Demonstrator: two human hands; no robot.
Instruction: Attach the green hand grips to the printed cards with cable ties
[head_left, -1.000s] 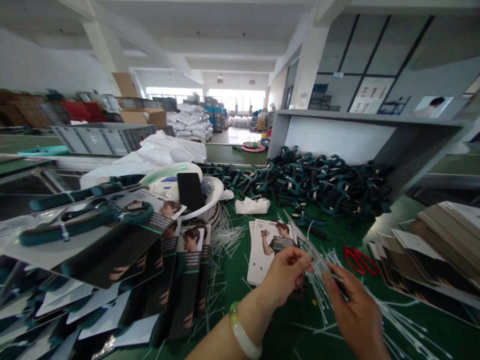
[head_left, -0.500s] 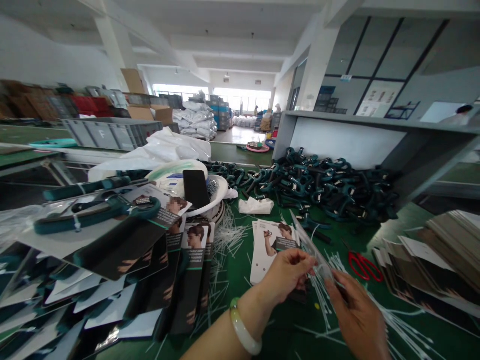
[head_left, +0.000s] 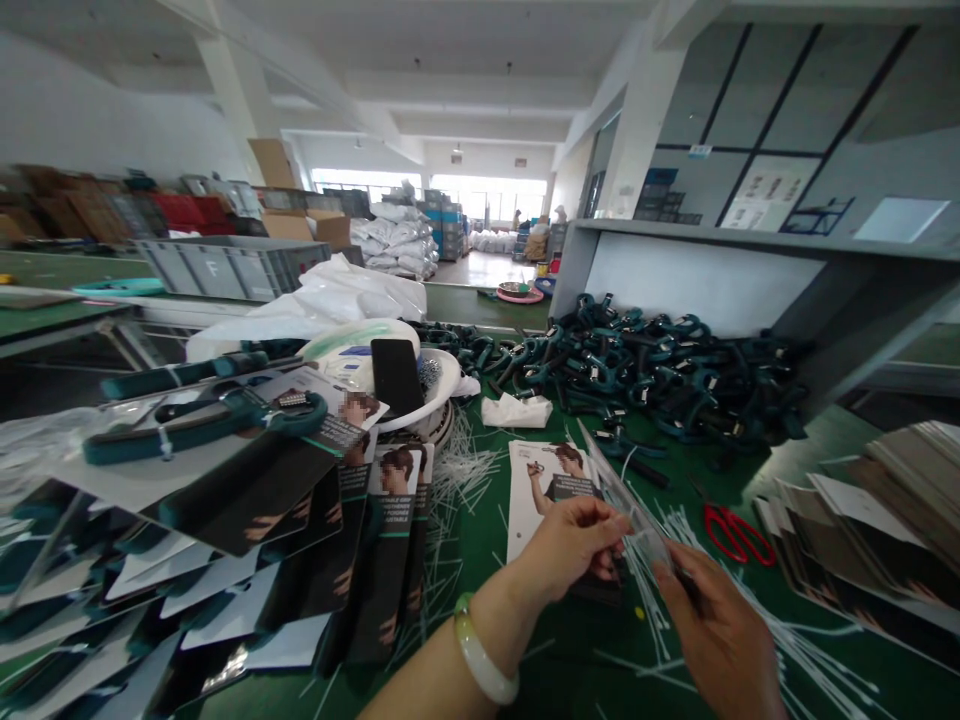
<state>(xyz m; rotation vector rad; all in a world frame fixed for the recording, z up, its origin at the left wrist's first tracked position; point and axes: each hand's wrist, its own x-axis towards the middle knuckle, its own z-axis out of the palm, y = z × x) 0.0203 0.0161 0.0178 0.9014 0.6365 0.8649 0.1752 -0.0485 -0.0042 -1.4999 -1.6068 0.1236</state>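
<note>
My right hand grips a printed backing card, tilted so that I see it almost edge-on. Against the card's left face, my left hand has thumb and fingers pinched together; whatever they hold is hidden. A thin white cable tie curves out by the card's upper part. Beneath my hands lies a stack of the same cards, showing a printed figure. Loose white cable ties spread under and beside my right hand.
Dark green hand grips are heaped at the back. Red scissors and more stacked cards lie at right. On the left are carded grips, a phone and a white basin. A crumpled tissue sits mid-table.
Both hands and the card keep nearly the same pose. The whole view has shifted slightly, with things appearing a little further right.
</note>
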